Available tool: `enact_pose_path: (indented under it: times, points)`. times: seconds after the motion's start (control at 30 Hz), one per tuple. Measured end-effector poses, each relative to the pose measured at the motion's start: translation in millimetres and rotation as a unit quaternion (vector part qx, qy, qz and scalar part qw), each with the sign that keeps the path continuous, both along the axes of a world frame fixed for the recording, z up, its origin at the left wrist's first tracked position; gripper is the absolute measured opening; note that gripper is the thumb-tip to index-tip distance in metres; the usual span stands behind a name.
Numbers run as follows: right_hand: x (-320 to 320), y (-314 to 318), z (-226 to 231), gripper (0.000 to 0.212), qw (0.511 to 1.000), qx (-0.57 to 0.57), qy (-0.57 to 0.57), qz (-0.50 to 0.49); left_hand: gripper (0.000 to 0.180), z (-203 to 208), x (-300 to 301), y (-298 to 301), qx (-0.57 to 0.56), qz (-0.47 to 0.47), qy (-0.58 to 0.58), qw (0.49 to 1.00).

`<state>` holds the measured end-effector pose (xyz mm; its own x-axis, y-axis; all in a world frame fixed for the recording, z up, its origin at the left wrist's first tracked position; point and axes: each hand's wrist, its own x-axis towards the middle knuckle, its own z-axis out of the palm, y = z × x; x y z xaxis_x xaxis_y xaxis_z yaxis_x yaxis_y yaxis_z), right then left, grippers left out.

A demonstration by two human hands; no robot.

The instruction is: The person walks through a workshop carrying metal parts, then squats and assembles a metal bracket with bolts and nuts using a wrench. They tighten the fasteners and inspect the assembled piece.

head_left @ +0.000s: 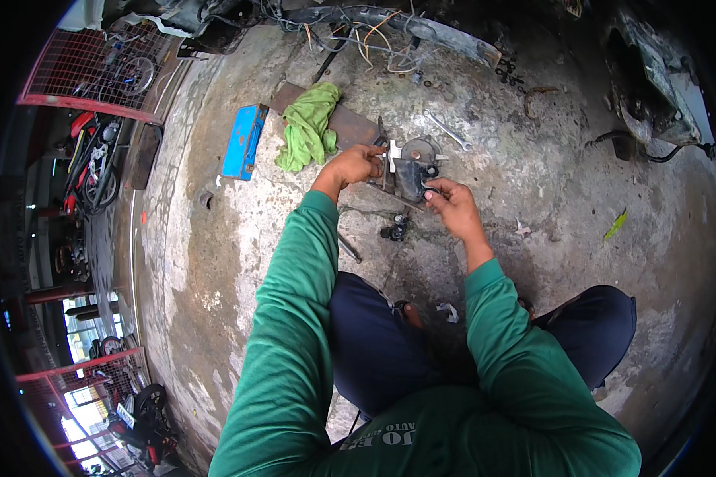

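Note:
In front of me on the concrete floor is a dark, greasy metal part with a round grey disc at its far end. A pale, bright metal piece stands beside the disc. My left hand is at the part's left side, its fingers bent in against the edge by the pale piece; exactly what they grip is hidden. My right hand pinches the near right corner of the dark part between thumb and fingers. A combination spanner lies just beyond, to the right.
Left of the work lie a blue metal box and a green cloth over a brown flat plate. Nearer me are a small black part and a short bar. Loose wires and a long metal beam stretch across the far side.

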<state>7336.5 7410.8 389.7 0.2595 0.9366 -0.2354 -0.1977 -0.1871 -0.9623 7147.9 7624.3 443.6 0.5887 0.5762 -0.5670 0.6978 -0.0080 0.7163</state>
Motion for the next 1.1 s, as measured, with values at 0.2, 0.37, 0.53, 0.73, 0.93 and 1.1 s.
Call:
enact_pose_path:
  times: [0.2,0.37,0.53,0.73,0.93,1.1]
  points:
    - [23.6,3.3,1.8,0.019,0.998,0.005,-0.001,0.065,0.071,-2.0,-6.6,4.3,-0.012,0.005,-0.017,1.000]
    - [3.4,7.5,4.5,0.022,0.993,0.004,0.117,0.029,0.071,1.1,-1.8,0.9,-0.028,0.016,0.001,0.999]
    - [-10.1,7.5,5.3,0.025,0.987,0.009,0.162,0.005,0.071,2.7,-6.3,1.8,-0.023,0.015,0.010,1.000]
    - [-38.8,8.8,7.9,0.022,0.981,0.013,0.191,-0.043,0.074,-3.9,-9.4,4.1,-0.039,0.018,-0.018,0.999]
    - [-43.1,12.8,3.1,0.022,0.974,-0.008,0.218,-0.066,0.075,-8.2,-9.1,7.5,-0.047,0.024,-0.035,0.998]
    - [-42.4,12.0,5.1,0.023,0.976,-0.001,0.206,-0.066,0.072,-0.9,-6.2,4.9,-0.054,0.005,0.005,0.999]
